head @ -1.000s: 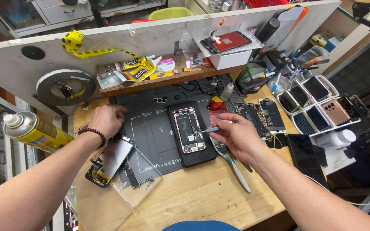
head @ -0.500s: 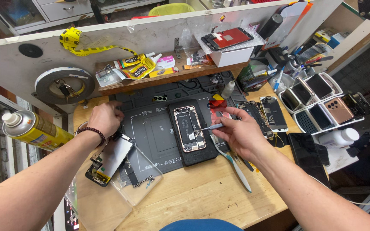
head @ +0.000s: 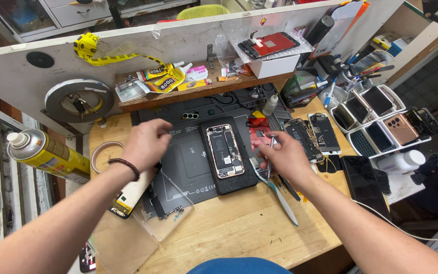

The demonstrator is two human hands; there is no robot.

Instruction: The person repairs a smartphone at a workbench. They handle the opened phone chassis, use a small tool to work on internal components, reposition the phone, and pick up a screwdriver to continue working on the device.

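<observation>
An opened phone (head: 224, 150) with its insides showing lies on a black holder in the middle of the dark work mat (head: 193, 161). My right hand (head: 283, 157) sits just right of the phone and grips metal tweezers (head: 270, 152), held roughly upright with the tips off the phone. My left hand (head: 145, 142) hovers over the mat's left side, fingers curled and holding nothing that I can see. Below that hand a detached phone screen (head: 128, 199) leans at the mat's left edge.
A yellow spray can (head: 46, 153) lies at the far left beside a tape roll (head: 102, 154). Two more opened phones (head: 311, 136) lie right of the mat, with racks of phones (head: 381, 119) beyond. Pliers (head: 284, 200) rest on the wooden bench; a shelf of glue tubes (head: 166, 80) runs behind.
My right hand has drawn the tweezers off the opened phone, to the right, and turned them upright. My left hand has shifted right, over the mat towards the phone.
</observation>
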